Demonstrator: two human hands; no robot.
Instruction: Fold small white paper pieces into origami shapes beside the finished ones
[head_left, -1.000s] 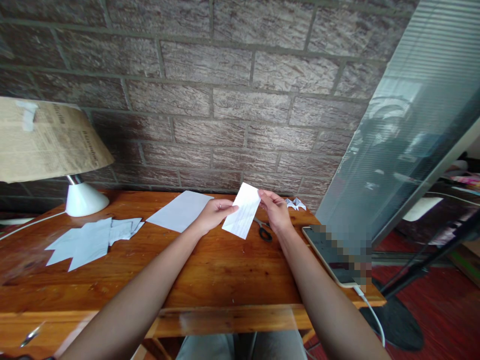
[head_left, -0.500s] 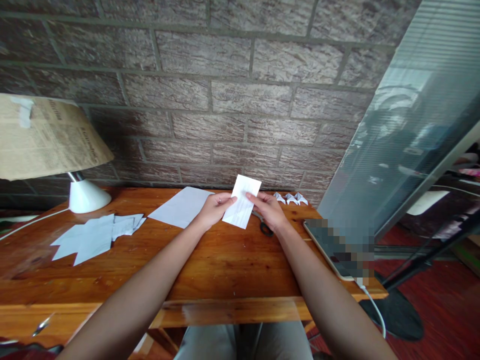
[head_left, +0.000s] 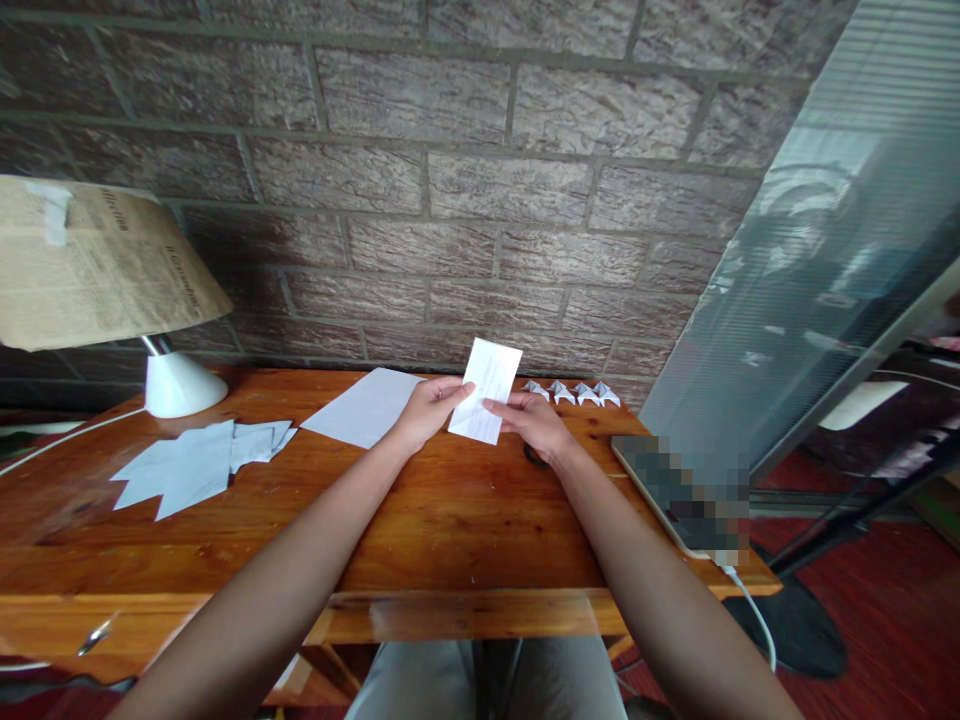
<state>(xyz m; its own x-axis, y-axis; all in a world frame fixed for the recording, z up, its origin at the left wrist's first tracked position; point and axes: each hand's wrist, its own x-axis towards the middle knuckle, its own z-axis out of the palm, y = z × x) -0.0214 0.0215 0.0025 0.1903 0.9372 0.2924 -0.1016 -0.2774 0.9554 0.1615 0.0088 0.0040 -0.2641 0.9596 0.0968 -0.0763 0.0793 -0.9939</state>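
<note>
A small rectangular piece of white paper (head_left: pixel 489 385) is held up above the wooden table, tilted, with faint printed lines on it. My left hand (head_left: pixel 435 408) pinches its left edge, thumb on the near face. On the other side my right hand (head_left: pixel 534 420) grips the lower right part, its thumb lying across the face. Behind my left hand a larger white sheet (head_left: pixel 360 410) lies flat. Partly hidden under my right hand is the dark handle of what look like scissors (head_left: pixel 534 457).
Several small folded paper pieces (head_left: pixel 576 393) stand in a row along the wall. Cut paper pieces (head_left: pixel 196 465) lie at left near a lamp (head_left: pixel 180 385). A tablet-like device (head_left: pixel 667 495) with a white cable rests at the right edge of the table (head_left: pixel 450 540).
My right thumb has shifted lower and left on the paper. The view has moved slightly, and another folded piece in the row now shows beside my right hand.
</note>
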